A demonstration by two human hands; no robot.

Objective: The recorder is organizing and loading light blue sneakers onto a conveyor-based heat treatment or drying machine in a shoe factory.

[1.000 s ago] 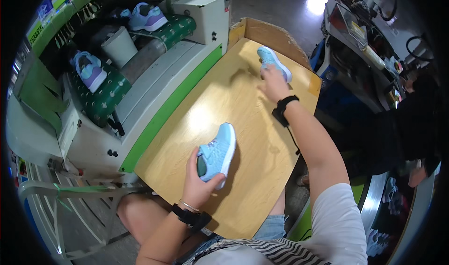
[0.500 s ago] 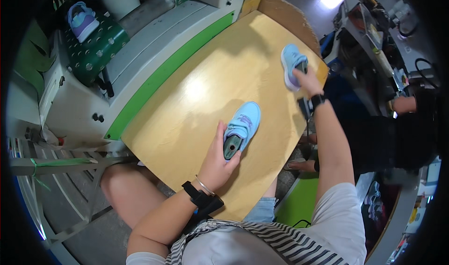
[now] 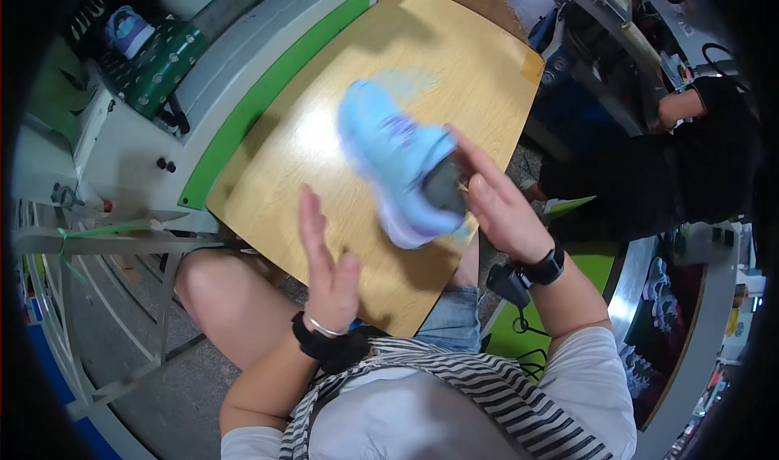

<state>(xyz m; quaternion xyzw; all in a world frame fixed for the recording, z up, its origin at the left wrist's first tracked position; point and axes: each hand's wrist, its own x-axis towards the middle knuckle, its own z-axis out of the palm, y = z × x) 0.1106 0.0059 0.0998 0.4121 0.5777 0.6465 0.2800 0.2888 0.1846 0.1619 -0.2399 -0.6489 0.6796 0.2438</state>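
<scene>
Head view, looking down over a person's lap. A light-blue shoe [image 3: 389, 148], softened by blur, is between the two hands, above a wood-topped table [image 3: 479, 79]. Its toe points forward and to the left of the right fingertips; its heel, with a dark insert [image 3: 442, 188] in the opening, is right at them. The right hand [image 3: 507, 217] has its fingers long and nearly straight beside the heel, thumb slightly apart; whether they grip the shoe cannot be told. The left hand [image 3: 329, 285] is empty, palm turned inward, fingers upright and thumb wide of them, the shoe lying to their right without contact. Each wrist wears a black band. Far forward and left of the left fingers, another blue-and-purple shoe [image 3: 130, 32] rests on a green dotted roller [image 3: 166, 66]. Beyond the right fingers, to their right, is a person in dark clothes [image 3: 641, 176].
</scene>
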